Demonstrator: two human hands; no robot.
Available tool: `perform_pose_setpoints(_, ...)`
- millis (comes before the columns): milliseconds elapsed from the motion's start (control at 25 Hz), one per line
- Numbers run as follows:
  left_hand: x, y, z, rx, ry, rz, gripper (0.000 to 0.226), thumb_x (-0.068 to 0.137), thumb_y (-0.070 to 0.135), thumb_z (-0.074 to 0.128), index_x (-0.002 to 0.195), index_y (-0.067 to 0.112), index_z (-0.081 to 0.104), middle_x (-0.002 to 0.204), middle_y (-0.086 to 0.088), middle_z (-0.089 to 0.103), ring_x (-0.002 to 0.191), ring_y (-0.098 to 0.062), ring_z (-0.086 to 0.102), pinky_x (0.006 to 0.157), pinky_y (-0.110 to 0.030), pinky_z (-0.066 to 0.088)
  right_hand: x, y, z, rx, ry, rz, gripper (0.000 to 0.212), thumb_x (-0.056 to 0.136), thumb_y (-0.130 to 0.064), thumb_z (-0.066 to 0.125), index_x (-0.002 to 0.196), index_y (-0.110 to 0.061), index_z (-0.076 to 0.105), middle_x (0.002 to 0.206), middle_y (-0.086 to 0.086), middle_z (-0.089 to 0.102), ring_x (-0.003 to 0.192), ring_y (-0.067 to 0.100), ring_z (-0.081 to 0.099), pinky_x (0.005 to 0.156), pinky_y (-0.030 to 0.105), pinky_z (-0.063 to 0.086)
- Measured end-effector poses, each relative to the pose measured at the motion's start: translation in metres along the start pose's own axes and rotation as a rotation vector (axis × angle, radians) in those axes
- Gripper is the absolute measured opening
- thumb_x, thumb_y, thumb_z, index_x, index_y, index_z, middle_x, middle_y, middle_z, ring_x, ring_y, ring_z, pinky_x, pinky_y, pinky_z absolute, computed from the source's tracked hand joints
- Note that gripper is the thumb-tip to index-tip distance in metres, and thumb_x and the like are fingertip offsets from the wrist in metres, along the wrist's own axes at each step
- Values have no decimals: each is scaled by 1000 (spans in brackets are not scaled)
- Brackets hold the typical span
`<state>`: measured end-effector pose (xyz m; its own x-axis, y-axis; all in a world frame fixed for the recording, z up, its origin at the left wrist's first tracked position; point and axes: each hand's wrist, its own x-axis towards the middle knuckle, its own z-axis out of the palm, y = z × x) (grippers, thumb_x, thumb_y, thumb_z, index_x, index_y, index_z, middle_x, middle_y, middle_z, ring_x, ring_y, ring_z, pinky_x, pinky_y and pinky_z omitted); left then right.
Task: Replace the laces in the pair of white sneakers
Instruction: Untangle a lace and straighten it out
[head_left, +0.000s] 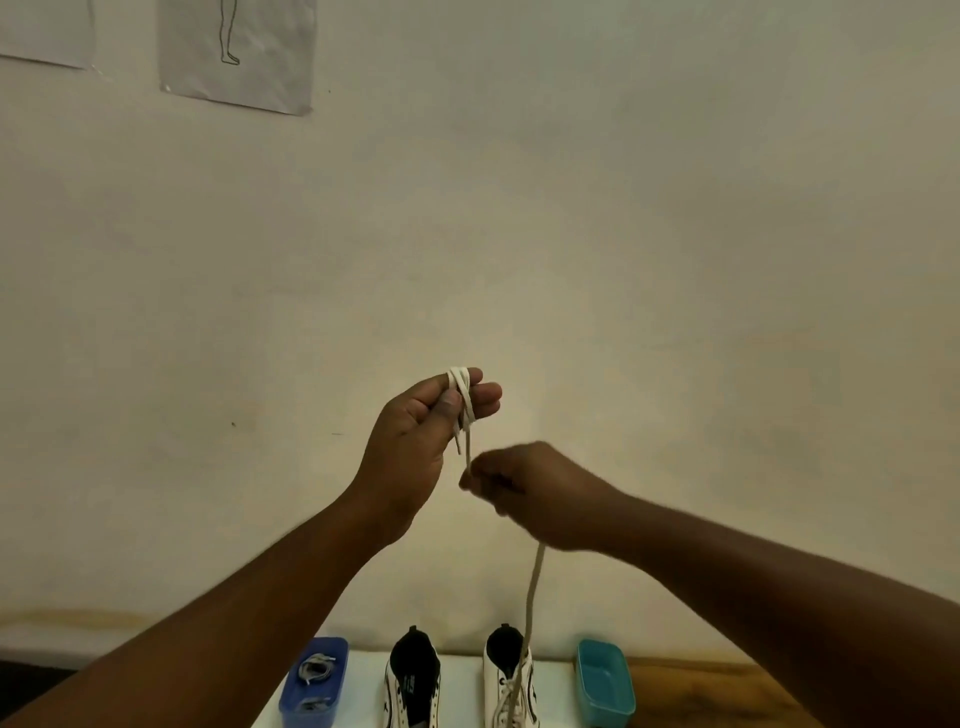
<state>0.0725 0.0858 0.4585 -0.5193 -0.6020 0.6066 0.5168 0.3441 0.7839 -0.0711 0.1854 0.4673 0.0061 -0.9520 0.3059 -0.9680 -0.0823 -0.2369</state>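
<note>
A white lace (534, 582) runs up from the right white sneaker (511, 680) on the table to my raised hands. My left hand (415, 441) is held high with the lace wound in loops round its fingers, thumb pressing on the loops. Just below it my right hand (530, 493) pinches the same lace, fingers curled. The left white sneaker (413, 680) stands beside the right one, its dark opening showing and no lace visible on it.
A blue box (311, 686) with grey laces inside stands left of the sneakers. A teal box (605, 680) stands to their right. The sneakers rest on a white sheet (462, 686) over a wooden table (701, 680). Paper sheets (239, 52) hang on the wall.
</note>
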Motion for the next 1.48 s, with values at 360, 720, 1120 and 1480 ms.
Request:
perform_pose_setpoints(360,-22,-22,-8,288,-201,-19,29,107,17,40,123,24,64,109,7,77,112,-8,68,100,-24,45,24,-20,-81,-134,261,-147,16,104,-27,58,105,-19,72,88,-11,71,78,7,66,70,31,55)
perform_pose_setpoints(720,-7,1,-4,-250,-6,-96,32,108,11,35,128,9,61,119,-10,73,117,-23,67,106,-36,47,-4,9,14,140,147,57,20,105,-17,54,101,-14,73,83,-6,69,76,12,65,75,40,58)
perform_pose_setpoints(1120,-25,-35,-20,412,-101,145,29,106,23,43,123,21,66,110,11,75,115,-3,65,101,-20,48,2,-38,-78,944,92,142,32,106,-34,53,104,-5,69,68,-2,35,56,12,28,53,27,27)
perform_pose_setpoints(1480,-26,1,5,-161,-71,-56,31,107,20,39,122,13,65,112,-10,75,113,-25,69,101,-37,48,16,21,3,404,107,297,34,106,-35,54,96,-10,75,68,1,52,54,12,40,50,25,34)
